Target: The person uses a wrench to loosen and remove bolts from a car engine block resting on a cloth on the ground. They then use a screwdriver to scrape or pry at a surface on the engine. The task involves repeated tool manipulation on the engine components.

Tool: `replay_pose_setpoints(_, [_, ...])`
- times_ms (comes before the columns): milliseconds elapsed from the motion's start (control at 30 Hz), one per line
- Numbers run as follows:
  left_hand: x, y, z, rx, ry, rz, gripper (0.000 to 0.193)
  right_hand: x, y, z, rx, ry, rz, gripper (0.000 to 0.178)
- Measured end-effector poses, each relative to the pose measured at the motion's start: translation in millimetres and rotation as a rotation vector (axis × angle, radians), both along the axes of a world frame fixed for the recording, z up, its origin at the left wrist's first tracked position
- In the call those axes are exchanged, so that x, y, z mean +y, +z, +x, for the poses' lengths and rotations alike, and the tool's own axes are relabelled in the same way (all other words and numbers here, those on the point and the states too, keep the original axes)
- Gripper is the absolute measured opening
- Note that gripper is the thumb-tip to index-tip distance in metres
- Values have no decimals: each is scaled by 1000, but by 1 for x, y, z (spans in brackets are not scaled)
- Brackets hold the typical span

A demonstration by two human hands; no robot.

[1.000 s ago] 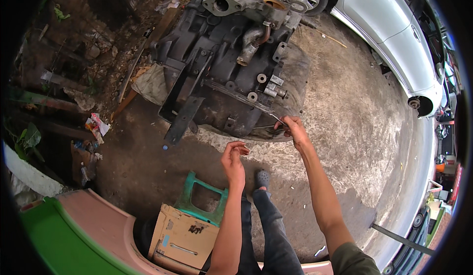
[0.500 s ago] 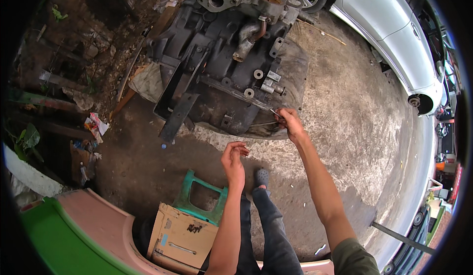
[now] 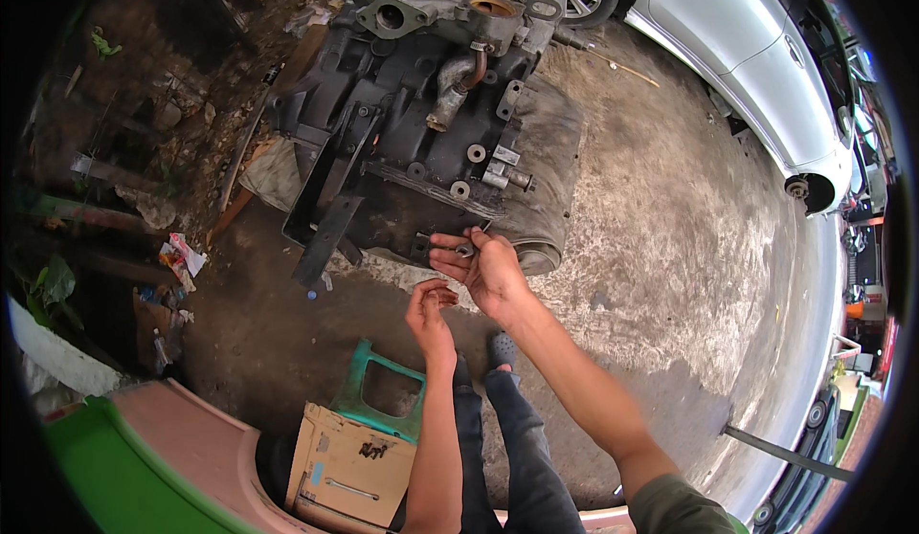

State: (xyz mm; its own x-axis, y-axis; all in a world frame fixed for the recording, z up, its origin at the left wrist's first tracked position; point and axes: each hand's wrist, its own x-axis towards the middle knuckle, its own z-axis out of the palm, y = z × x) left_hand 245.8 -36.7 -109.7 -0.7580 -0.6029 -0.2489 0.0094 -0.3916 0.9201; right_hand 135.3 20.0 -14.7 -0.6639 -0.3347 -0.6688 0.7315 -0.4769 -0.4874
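A large dark engine block lies on a grey cloth on the ground ahead of me, with a curved rusty pipe on its upper side. At the block's near edge, my right hand pinches a slim silver metal tool between thumb and forefinger. Its other fingers stretch out to the left, and most of the tool is hidden by the hand. Just below and left, my left hand hovers with curled fingers, apart from the block. Whatever it holds, if anything, is hidden. Two round washers rest on the block.
A cardboard box with a wrench on it stands by my left forearm, beside a green plastic stool. A silver car is at the far right. Debris and planks lie left; a pink and green panel is nearer.
My right hand has moved left along the block's near edge and turned, its fingers now spread toward the left hand. The left hand stays curled, and the whole view has shifted slightly.
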Motion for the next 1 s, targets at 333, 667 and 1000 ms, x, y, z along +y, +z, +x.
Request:
replay_pose_setpoints(333, [8, -10, 3, -29, 25, 56, 20, 22, 3, 7, 15, 16, 77, 17])
replay_pose_setpoints(667, [4, -7, 0, -50, 14, 33, 21, 39, -37, 28, -80, 184, 179, 12])
replay_pose_setpoints(1000, [-4, -3, 8, -22, 3, 14, 23, 86, -56, -23, 189, 345, 461, 27])
